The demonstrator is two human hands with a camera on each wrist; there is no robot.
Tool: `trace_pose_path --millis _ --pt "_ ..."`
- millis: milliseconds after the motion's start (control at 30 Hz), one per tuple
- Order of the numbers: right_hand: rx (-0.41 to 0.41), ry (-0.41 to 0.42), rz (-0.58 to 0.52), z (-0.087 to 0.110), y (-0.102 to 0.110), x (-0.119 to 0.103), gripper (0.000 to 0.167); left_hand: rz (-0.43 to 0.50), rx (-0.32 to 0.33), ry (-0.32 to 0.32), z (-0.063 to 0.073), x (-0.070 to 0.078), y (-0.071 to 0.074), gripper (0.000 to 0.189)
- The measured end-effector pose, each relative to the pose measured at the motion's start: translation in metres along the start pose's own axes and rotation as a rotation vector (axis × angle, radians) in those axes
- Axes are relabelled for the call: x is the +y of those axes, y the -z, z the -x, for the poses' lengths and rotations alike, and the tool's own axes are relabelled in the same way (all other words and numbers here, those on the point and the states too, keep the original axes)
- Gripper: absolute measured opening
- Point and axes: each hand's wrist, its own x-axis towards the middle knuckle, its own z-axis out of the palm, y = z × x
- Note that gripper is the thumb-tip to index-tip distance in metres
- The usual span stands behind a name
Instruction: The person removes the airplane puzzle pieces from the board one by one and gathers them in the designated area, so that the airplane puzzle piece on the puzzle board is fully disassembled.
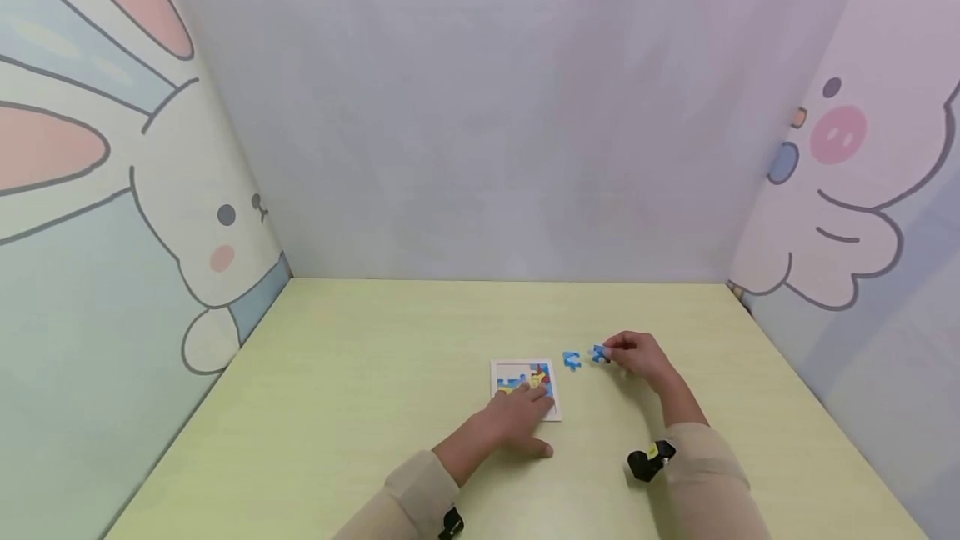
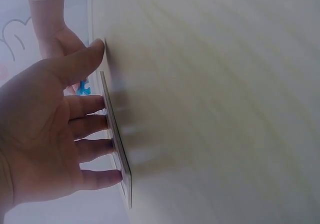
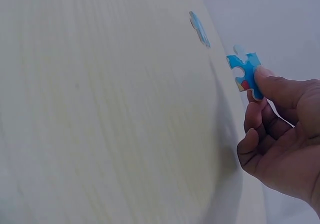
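Between thumb and fingers, my right hand (image 1: 637,354) pinches a blue puzzle piece (image 3: 244,72) with a small red and yellow patch, raised over the table. My left hand (image 1: 517,419) lies with fingers spread across a white-framed jigsaw puzzle (image 1: 557,407), fingertips on it and thumb out past its near edge. Part of the puzzle is hidden under that hand; blue, yellow and red pieces show inside, and a bare section shows at its upper left. A second blue puzzle piece (image 1: 572,361) lies on the table between the puzzle and my right hand.
The pale yellow-green table (image 1: 360,357) runs back to a plain grey wall (image 1: 480,148). Side walls carry a cartoon rabbit (image 1: 210,223) on the left and a cartoon pig (image 1: 840,182) on the right.
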Motion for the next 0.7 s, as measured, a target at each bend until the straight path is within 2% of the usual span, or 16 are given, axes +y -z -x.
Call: trace_pose_path --millis 500,700 --pt "-0.069 -0.042 0.071 -0.0086 0.0085 0.0057 0.013 0.005 -0.002 0.014 -0.0044 0.0001 0.0001 0.070" --pt "-0.069 -0.064 0.124 -0.0092 0.0086 0.0025 0.011 0.001 0.003 0.009 -0.0053 -0.0010 -0.0011 0.071"
